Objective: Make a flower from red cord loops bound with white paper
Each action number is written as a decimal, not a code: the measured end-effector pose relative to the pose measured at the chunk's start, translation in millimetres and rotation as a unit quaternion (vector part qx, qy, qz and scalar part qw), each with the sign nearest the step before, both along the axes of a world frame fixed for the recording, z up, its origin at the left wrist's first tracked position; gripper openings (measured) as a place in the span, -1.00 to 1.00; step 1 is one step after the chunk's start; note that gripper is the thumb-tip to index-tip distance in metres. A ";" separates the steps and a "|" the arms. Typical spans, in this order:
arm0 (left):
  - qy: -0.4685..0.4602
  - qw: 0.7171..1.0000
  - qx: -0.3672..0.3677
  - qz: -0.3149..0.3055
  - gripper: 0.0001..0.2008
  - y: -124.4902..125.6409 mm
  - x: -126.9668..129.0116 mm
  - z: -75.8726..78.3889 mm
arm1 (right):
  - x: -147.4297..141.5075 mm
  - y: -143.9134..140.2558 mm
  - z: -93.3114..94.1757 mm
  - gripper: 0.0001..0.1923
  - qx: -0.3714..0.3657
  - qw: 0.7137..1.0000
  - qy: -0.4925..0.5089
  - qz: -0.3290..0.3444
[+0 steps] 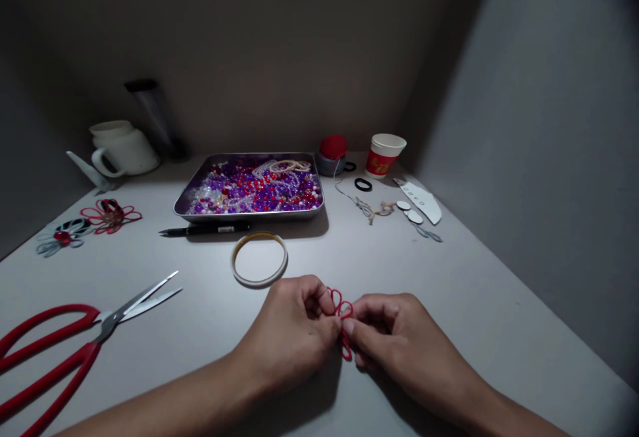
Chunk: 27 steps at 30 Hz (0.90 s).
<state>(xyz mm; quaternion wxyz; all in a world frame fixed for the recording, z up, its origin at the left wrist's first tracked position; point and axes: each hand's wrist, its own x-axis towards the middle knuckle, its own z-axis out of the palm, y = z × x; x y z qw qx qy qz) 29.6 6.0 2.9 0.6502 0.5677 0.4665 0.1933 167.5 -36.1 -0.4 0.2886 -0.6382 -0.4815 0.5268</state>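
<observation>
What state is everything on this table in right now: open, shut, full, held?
red cord loops: pinched between both hands
left hand: closed on the loops
right hand: closed on the loops
scissors: lying flat, blades open
tray: filled with purple, red and white beads
pen: lying before the tray
tape ring: lying flat
paper cup: upright, contents not visible
white jug: upright

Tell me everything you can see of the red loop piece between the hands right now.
The red loop piece looks like thin red cord or wire bent into small rounded petal loops. Two loops stand above the fingers and one hangs below. The left hand and right hand pinch it from either side, just above the white table.
</observation>
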 end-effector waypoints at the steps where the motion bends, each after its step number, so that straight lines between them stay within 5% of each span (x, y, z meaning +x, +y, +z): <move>1: 0.000 1.000 -0.001 -0.001 -0.88 0.4 0.0 -0.2 | 0.1 0.0 0.3 -0.81 -0.001 1.000 -0.002 -0.001; 27: 0.009 1.000 0.018 0.005 -0.88 -1.3 -0.2 -1.5 | -0.2 -0.9 -3.0 -0.83 -0.006 1.000 -0.007 -0.005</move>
